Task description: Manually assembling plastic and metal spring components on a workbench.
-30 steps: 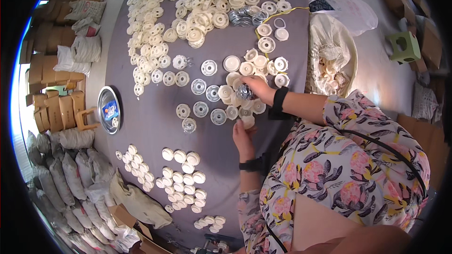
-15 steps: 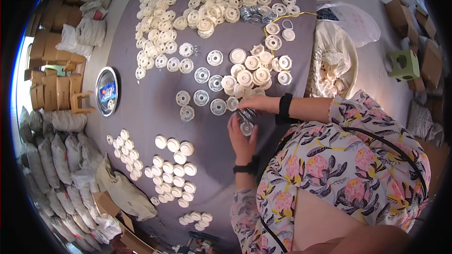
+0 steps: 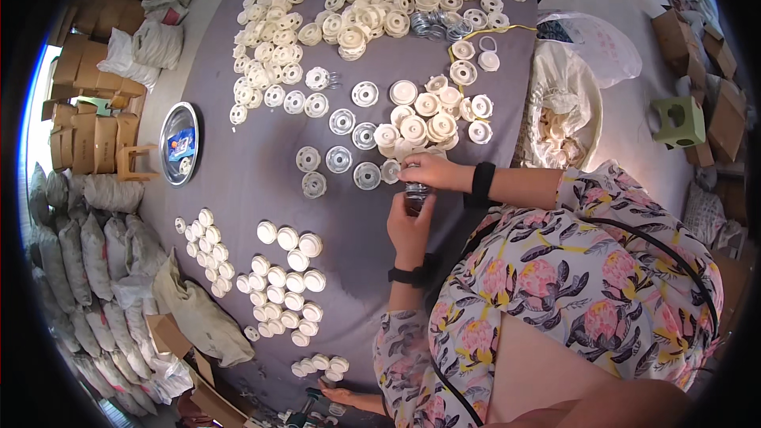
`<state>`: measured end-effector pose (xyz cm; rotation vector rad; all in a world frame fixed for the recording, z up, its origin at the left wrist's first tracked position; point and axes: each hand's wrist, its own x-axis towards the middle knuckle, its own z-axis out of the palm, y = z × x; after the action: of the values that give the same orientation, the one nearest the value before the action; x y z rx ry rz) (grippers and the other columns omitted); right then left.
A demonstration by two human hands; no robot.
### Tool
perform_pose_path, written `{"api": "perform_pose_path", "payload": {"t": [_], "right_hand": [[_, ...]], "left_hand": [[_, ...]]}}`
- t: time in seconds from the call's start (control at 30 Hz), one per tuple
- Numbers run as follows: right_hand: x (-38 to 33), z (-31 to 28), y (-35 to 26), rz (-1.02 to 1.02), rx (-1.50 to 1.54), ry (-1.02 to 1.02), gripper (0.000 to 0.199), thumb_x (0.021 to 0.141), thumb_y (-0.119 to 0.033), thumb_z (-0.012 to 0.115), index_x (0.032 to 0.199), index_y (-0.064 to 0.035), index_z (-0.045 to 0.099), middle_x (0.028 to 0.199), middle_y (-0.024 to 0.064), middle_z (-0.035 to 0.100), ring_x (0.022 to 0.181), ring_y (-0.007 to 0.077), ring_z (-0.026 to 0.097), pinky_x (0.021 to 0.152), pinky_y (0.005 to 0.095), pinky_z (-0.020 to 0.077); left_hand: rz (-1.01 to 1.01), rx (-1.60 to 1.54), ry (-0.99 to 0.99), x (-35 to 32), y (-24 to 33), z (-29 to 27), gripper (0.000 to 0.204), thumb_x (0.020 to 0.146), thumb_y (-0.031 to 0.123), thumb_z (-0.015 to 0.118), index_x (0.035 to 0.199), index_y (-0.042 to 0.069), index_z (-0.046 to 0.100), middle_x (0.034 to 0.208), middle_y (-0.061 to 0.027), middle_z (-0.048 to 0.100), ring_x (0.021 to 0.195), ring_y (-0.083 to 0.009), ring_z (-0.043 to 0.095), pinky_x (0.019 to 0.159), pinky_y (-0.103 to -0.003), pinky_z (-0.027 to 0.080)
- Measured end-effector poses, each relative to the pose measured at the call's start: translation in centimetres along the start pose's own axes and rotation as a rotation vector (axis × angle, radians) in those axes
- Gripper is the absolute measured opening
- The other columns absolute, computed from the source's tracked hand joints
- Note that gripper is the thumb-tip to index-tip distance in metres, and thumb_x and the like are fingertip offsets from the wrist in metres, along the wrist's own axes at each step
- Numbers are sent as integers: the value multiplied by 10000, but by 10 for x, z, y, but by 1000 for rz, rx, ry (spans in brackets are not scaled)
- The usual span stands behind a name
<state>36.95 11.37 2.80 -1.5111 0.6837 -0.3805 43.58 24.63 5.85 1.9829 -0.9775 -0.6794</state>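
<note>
A small stack of shiny metal rings [image 3: 416, 188] stands between my two hands, close to the right side of the table. From below, my left hand [image 3: 408, 226] wraps fingers and thumb round it. My right hand [image 3: 430, 170] closes over its top from the other side, fingertips pressed together on the rings. Just beyond my hands lies a heap of cream plastic round caps [image 3: 414, 128]. Left of them are several flat discs with shiny metal rings on them [image 3: 367, 176]. What sits at the bottom of the stack is hidden in my left palm.
White plastic wheel-like discs [image 3: 372, 20] pile up at the far end, with loose metal rings [image 3: 432, 25] beside them. Rows of stacked white caps [image 3: 277, 276] stand at near left. A metal tray [image 3: 193, 115], an open sack [image 3: 547, 103] and another person's hand [image 3: 339, 394] border this area.
The metal rings, fanned out before, are now drawn into an even stack. A round pale piece seen in my left hand is now hidden. Another person's hand has come in at the lower edge.
</note>
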Motion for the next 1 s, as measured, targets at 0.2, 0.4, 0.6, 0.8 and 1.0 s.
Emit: {"api": "perform_pose_path", "payload": {"t": [0.2, 0.4, 0.6, 0.8, 1.0], "right_hand": [[12, -15, -24, 543, -176, -440, 369, 807, -424, 466, 765, -75, 579, 604, 20, 520, 449, 113, 473, 383, 249, 356], [11, -10, -24, 555, -159, -470, 359, 827, -405, 448, 755, -78, 577, 582, 20, 512, 431, 112, 465, 374, 246, 349], [9, 0, -27, 380, 76, -239, 327, 845, -366, 496, 788, -53, 569, 670, 17, 547, 523, 97, 502, 427, 242, 375], [27, 15, -22, 73, 138, -65, 340, 884, -340, 492, 804, -24, 588, 676, 1, 551, 638, 82, 479, 599, 249, 407], [56, -12, -24, 306, 494, 392, 318, 917, -360, 423, 883, -64, 537, 673, 4, 528, 501, 92, 472, 428, 240, 374]], "left_hand": [[360, 443, 61, 11, 2, -19, 375, 680, 305, 753, 819, 69, 497, 683, -67, 559, 542, -252, 577, 494, -330, 451], [442, 553, -81, 14, -1, -27, 387, 681, 332, 744, 766, 79, 464, 681, -81, 556, 521, -266, 567, 443, -336, 430], [300, 297, -40, 10, -5, -17, 352, 749, 322, 705, 748, 70, 459, 556, -45, 489, 480, -214, 550, 434, -312, 429], [-766, -1475, -198, 0, 13, 3, 519, 850, 622, 357, 661, 144, 423, 538, 32, 344, 416, -119, 321, 350, -254, 224], [-689, -1233, -253, 19, 25, -25, 499, 875, 560, 396, 621, 130, 414, 505, 9, 359, 397, -116, 362, 350, -251, 286]]}}
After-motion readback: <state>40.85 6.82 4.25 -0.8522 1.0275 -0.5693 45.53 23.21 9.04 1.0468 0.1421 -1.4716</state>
